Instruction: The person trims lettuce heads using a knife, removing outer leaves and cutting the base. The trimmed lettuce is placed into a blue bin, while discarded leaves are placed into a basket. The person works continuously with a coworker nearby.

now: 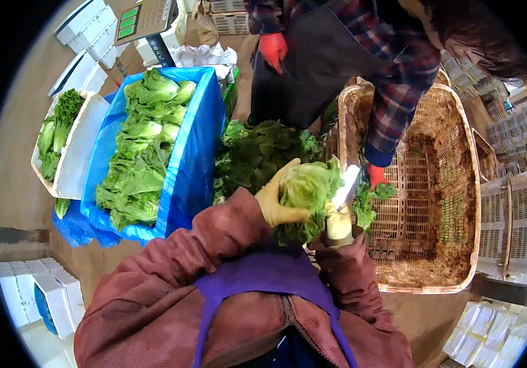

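My left hand (275, 202), in a yellow glove, is wrapped around a leafy green lettuce head (310, 186) in front of my chest. The lettuce looks blurred. Just to its right, my right hand (339, 225), also gloved, grips a knife whose broad, bright blade (347, 186) points up and away from me, close to the lettuce's edge. The knife's handle is hidden in the glove. Beyond my hands lies a heap of dark green leaves (268, 147). Loose leaves (363, 207) show beside the right hand.
At left stands a blue-lined crate (187, 152) of lettuce heads, beside a white foam box (81, 152) of greens. A soiled plastic basket (473, 207) is at right. Opposite, a co-worker in red gloves (272, 50) reaches into it. A scale (146, 20) stands behind.
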Tool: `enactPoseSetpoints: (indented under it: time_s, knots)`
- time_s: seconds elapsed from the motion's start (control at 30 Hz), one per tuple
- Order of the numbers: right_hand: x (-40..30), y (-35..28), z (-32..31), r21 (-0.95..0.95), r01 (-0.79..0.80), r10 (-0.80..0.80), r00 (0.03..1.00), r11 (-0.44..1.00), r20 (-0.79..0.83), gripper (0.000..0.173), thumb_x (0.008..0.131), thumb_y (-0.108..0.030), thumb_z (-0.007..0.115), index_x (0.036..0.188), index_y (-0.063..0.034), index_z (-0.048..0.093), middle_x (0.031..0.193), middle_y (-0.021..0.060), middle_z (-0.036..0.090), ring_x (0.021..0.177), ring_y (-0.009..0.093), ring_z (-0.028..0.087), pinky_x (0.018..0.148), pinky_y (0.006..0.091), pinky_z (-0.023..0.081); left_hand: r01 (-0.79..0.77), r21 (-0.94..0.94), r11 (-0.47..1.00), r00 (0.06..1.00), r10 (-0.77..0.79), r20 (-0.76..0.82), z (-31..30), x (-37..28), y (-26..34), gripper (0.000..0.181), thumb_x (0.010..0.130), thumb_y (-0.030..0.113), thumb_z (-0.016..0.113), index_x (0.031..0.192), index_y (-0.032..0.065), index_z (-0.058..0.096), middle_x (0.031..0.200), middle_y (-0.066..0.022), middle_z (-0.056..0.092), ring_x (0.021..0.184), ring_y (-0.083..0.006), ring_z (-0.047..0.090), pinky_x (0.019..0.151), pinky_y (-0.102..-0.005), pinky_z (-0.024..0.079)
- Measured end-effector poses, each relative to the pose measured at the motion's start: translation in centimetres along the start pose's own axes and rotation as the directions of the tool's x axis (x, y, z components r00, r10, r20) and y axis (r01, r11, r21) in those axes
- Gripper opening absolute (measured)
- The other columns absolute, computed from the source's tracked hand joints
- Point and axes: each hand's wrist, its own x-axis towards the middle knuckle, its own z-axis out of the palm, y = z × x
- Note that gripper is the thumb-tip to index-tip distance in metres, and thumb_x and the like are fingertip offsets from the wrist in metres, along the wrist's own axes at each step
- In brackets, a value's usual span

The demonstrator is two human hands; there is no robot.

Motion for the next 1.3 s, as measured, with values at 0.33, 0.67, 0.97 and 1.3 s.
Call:
enactPoseSetpoints:
  time_s: [0.33,0.67,0.97,1.3]
  knots:
    - [1.1,-5.7,6.1,-0.031,-0.094,0.099,0.925,0.995,0.368,0.036,0.086,-0.005,0.061,0.122,0.0005,0.054,0.094,0.0022,0.063,0.077,0.009,0.056,0.067,0.0226,0.046,0.221,0.71,0.669,0.975,-0.167,-0.146,-5.0,-2.6,-0.5,0.103,0.057,0.04,0.081,0.14,0.005,0.03,0.121,-0.023,0.055,0.111,-0.0349,0.054,0.095,-0.0364,0.043]
    - [2.4,12.5,-0.7,-0.505,0.055,0.017,0.99,0.861,0.137,0.04,0.084,-0.017,0.066,0.119,-0.0048,0.053,0.086,0.0057,0.062,0.063,0.014,0.057,0.054,0.0257,0.045,0.321,0.946,-0.051,0.945,0.088,-0.315,-26.9,-6.9,9.4,0.093,0.056,0.035,0.078,0.137,0.0142,0.039,0.121,-0.0118,0.055,0.12,-0.0279,0.047,0.101,-0.056,0.026]
    - [-2.4,8.5,10.4,-0.491,-0.337,0.409,0.911,0.803,0.043,0.031,0.084,-0.023,0.067,0.107,-0.0039,0.059,0.079,0.005,0.061,0.063,0.016,0.056,0.056,0.0307,0.046,0.504,0.864,0.007,0.761,-0.477,-0.44,-34.0,-4.5,-7.3,0.103,0.064,0.028,0.076,0.147,0.0223,0.015,0.144,-0.0159,0.032,0.132,-0.0362,0.031,0.106,-0.0532,0.026]
    - [-5.1,4.2,12.9,-0.31,-0.62,0.594,0.783,0.721,-0.184,0.038,0.083,-0.026,0.066,0.11,-0.0003,0.059,0.075,0.0074,0.061,0.058,0.016,0.058,0.054,0.03,0.047,0.151,0.927,0.342,0.973,-0.215,-0.079,-35.9,-8.4,-10.7,0.109,0.068,0.051,0.071,0.144,-0.0033,0.016,0.144,-0.0278,0.025,0.133,-0.043,0.025,0.111,-0.0452,0.023]
